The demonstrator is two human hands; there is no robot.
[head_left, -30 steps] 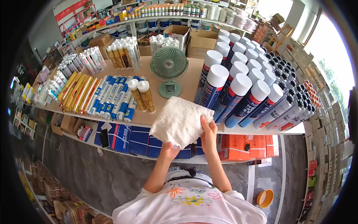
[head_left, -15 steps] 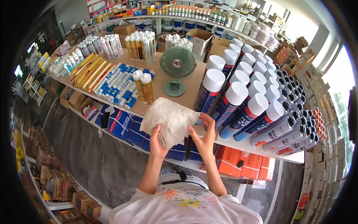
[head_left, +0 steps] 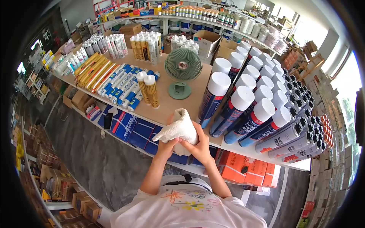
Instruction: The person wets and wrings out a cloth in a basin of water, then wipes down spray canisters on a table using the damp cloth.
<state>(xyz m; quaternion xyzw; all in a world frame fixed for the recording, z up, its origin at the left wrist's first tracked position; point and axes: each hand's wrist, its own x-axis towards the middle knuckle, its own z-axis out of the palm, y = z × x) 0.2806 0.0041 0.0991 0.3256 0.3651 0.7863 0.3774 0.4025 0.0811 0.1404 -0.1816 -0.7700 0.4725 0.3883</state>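
Cream-white cloth (head_left: 180, 128), held up between left hand (head_left: 165, 149) and right hand (head_left: 200, 146), near the middle of the front edge of the table (head_left: 164, 93). Possible slip of the pointed flap or the lower end, from too light a pinch at the folds. Possible knock to the nearest white-capped can (head_left: 215, 93), a little beyond the right hand, from a wide swing toward the table's right end; perhaps several toppling, being tall and closely packed. Similar risk for the two gold cartridges (head_left: 149, 89), upright near the front edge and easily tipped by a trailing flap. In looks, soft and textured, bunched rather than flat: a curled fold at the top, a flap jutting left, a short end hanging between the hands. Left hand closed on the lower left side; right hand wrapped around the right side, thumb across the front. Most fingertips hidden behind the folds.
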